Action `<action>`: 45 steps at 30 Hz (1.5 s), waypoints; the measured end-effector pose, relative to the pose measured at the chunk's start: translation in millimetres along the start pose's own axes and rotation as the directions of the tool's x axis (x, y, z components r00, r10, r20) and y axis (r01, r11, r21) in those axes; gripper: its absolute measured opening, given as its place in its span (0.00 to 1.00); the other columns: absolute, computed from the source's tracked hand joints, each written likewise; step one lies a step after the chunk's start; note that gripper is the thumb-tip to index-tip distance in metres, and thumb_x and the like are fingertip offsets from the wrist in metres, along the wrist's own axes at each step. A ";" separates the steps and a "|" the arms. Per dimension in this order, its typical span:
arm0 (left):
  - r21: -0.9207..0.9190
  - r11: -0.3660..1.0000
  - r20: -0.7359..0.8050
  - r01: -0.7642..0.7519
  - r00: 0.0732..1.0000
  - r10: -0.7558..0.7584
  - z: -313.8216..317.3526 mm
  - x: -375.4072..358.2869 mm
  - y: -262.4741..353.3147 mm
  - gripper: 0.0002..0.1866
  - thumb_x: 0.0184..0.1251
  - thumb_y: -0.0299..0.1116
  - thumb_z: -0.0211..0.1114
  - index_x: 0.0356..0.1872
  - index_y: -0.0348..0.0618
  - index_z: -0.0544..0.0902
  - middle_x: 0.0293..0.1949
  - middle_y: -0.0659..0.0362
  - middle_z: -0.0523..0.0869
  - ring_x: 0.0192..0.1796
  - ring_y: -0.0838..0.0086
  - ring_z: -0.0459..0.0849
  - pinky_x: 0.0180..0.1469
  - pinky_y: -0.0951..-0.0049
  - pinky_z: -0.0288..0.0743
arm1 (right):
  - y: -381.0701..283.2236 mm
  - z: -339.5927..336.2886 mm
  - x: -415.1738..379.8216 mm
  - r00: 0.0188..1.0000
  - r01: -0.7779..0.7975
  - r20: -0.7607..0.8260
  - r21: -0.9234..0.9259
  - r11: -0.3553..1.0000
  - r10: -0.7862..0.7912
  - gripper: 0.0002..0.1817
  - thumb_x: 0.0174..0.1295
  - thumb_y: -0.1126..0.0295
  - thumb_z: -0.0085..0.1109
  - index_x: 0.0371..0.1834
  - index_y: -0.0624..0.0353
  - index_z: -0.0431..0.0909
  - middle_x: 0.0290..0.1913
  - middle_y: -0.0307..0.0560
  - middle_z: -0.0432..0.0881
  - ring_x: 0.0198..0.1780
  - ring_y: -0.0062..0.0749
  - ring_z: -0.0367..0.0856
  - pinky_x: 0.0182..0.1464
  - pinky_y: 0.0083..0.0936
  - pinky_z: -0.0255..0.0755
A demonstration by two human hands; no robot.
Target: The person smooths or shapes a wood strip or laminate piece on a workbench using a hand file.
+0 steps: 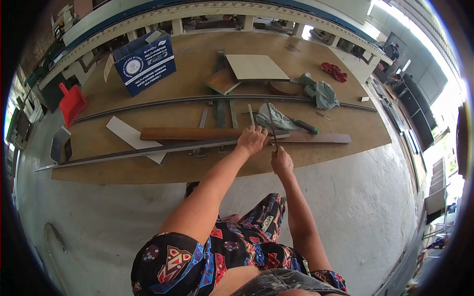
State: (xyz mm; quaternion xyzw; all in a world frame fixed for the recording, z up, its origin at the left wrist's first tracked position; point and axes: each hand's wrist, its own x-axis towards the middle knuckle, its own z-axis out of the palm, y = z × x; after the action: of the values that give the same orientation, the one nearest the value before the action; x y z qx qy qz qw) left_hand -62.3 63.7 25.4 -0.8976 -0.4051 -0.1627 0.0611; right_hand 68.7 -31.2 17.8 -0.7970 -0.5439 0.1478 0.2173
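Note:
My left hand [253,140] is closed on the right part of a long grey metal bar [173,148], which slants across the front of the board. In my right hand [282,161] is the lower end of a thin dark tool [272,126], which stands across the bar's right end, close to my left fingers. Under the bar lies a brown strip [197,133]. A pale green cloth [274,117] and a green-and-black handle [306,126] are just beyond my hands.
On the brown board [187,64] stand a blue box [144,63] at the left and a cream panel [257,67] at the back. A red dustpan [72,102] is at the left edge. Red straps [334,72] lie at the back right. A long rail [168,101] crosses the board.

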 end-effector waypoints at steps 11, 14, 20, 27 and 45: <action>-0.017 1.000 0.000 -0.002 1.000 0.002 -10.1 -1.4 1.2 0.16 0.68 0.46 0.53 0.38 0.45 0.79 0.38 0.56 0.82 0.44 0.62 0.82 0.43 0.63 0.76 | 38.9 -12.9 -97.3 0.998 -0.057 0.027 0.045 0.997 0.056 0.12 0.64 0.61 0.50 0.37 0.59 0.71 0.31 0.63 0.80 0.39 0.61 0.78 0.40 0.50 0.69; -0.015 1.000 -0.005 -0.008 1.000 0.008 -7.3 -0.9 0.5 0.15 0.68 0.46 0.53 0.39 0.45 0.79 0.38 0.56 0.82 0.43 0.62 0.82 0.43 0.63 0.76 | 39.5 -13.2 -99.7 0.998 -0.054 0.027 0.053 0.997 0.053 0.12 0.64 0.61 0.51 0.36 0.59 0.72 0.31 0.63 0.80 0.38 0.61 0.79 0.40 0.49 0.69; 0.004 1.000 -0.006 -0.002 1.000 0.002 -2.9 -0.3 0.5 0.15 0.68 0.46 0.53 0.38 0.46 0.78 0.38 0.56 0.82 0.43 0.63 0.82 0.42 0.63 0.77 | 24.9 -10.4 -50.1 0.996 -0.035 0.077 -0.003 0.999 0.035 0.13 0.64 0.60 0.49 0.37 0.60 0.70 0.31 0.63 0.81 0.39 0.60 0.80 0.40 0.48 0.72; -0.023 1.000 -0.009 0.009 1.000 -0.009 -9.5 -0.8 1.8 0.15 0.67 0.46 0.53 0.39 0.46 0.78 0.39 0.56 0.82 0.44 0.62 0.82 0.43 0.63 0.77 | -8.8 -17.7 2.6 0.991 -0.081 0.108 0.047 0.996 0.075 0.12 0.63 0.61 0.50 0.39 0.60 0.72 0.33 0.63 0.82 0.40 0.56 0.82 0.41 0.48 0.73; -0.026 1.000 0.008 -0.003 1.000 0.003 -6.9 -0.2 0.5 0.11 0.64 0.41 0.56 0.37 0.46 0.78 0.39 0.55 0.82 0.44 0.60 0.82 0.44 0.62 0.77 | 43.4 -10.1 -95.5 1.000 -0.015 0.007 0.028 1.000 0.015 0.12 0.64 0.61 0.49 0.37 0.60 0.71 0.30 0.63 0.80 0.38 0.61 0.79 0.40 0.50 0.70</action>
State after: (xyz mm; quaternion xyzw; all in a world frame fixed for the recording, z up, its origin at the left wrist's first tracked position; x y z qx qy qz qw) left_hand -63.7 61.5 31.8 -0.8996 -0.4018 -0.1640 0.0482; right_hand 73.5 -135.6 4.4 -0.7974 -0.5365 0.1596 0.2254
